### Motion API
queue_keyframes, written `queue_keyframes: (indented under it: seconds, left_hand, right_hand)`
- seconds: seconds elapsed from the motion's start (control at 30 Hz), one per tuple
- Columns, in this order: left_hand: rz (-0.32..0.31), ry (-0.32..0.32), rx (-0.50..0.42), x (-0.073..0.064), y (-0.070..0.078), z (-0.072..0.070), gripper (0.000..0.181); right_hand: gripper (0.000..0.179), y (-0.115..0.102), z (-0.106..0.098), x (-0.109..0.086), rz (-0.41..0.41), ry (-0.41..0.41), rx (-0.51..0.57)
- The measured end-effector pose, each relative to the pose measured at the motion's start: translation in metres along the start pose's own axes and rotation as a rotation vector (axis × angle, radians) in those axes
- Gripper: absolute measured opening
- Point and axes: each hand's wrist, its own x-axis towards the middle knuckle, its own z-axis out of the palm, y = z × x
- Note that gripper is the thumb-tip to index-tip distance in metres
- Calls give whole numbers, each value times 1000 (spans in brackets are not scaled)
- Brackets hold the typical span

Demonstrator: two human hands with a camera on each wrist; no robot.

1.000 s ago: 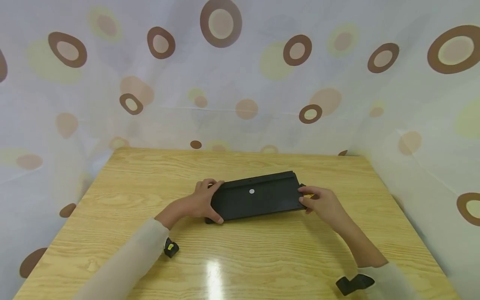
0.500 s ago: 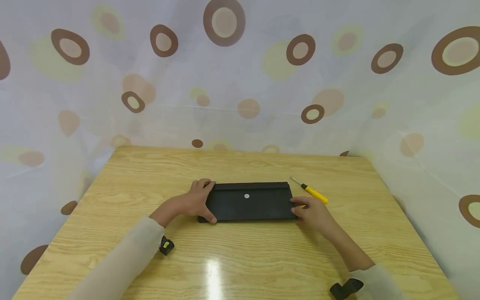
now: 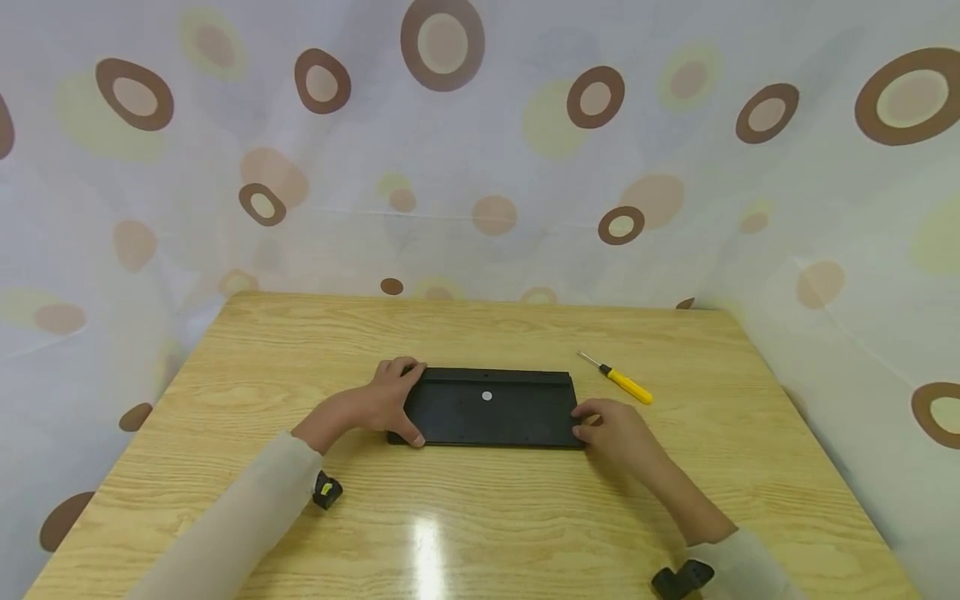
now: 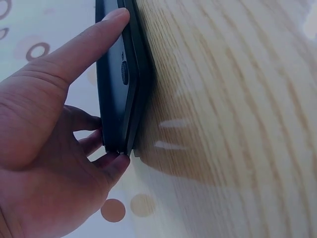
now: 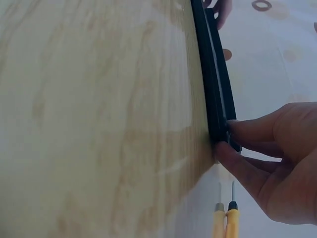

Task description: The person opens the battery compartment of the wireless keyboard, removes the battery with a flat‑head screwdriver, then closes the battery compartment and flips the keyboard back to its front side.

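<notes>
A slim black keyboard (image 3: 495, 421) lies underside up on the table, its raised ridge along the far side and a round white sticker (image 3: 487, 396) near the middle. My left hand (image 3: 386, 404) grips its left end, thumb at the near edge and fingers at the far corner. In the left wrist view, a round dark foot (image 4: 125, 73) shows on the face beside the thumb. At the right end, my right hand (image 3: 618, 433) pinches the edge between thumb and fingers, as the right wrist view of the hand (image 5: 282, 163) shows. The keys face down and are hidden.
A screwdriver (image 3: 628, 387) with a yellow handle lies behind the right hand, its tip pointing back left. Wood-grain table (image 3: 510, 533) surrounds the keyboard. A patterned cloth (image 3: 495, 150) hangs along the back and sides.
The keyboard's right end has come down and nearer, uncovering the screwdriver. The whole keyboard has shifted slightly left and now lies nearly straight. Both hands have kept their hold.
</notes>
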Motion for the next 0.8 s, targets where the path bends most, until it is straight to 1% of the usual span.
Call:
queue_keyframes:
  seconds: [0.07,0.13,0.2,0.27,0.37,0.43,0.47,0.53,0.57,0.63,0.7,0.8]
  left_hand:
    - [1,0,6,0,0,0,123]
    - [0,1,20,0,1,-1,123]
    - [-4,8,48,0,3,-1,120]
    - [-6,30,101,0,5,-1,113]
    - [15,98,196,5,13,2,97]
    - [38,154,235,12,21,3,84]
    - [53,180,238,16,26,3,77]
    - [84,219,205,26,37,5,64]
    - [96,226,174,32,43,5,59]
    - [127,223,90,44,55,8,51]
    - [155,206,10,56,66,11,45]
    - [190,195,-61,75,78,18,40]
  right_hand:
    - [26,2,-1,1,1,-7,-3]
    - [27,4,-2,3,2,-13,21]
    - [28,7,-4,6,0,-23,69]
    - [30,11,-6,10,-7,-38,125]
    - [35,16,-8,16,-6,-54,211]
    - [38,19,-9,22,-9,-51,253]
    - [40,19,-9,25,-11,-50,284]
    - [43,20,-9,31,-19,-49,353]
    - [44,20,-9,35,-22,-46,380]
    - [47,21,-9,40,-23,-56,439]
    - [47,21,-8,45,-14,-54,473]
    - [46,21,-7,52,3,-41,490]
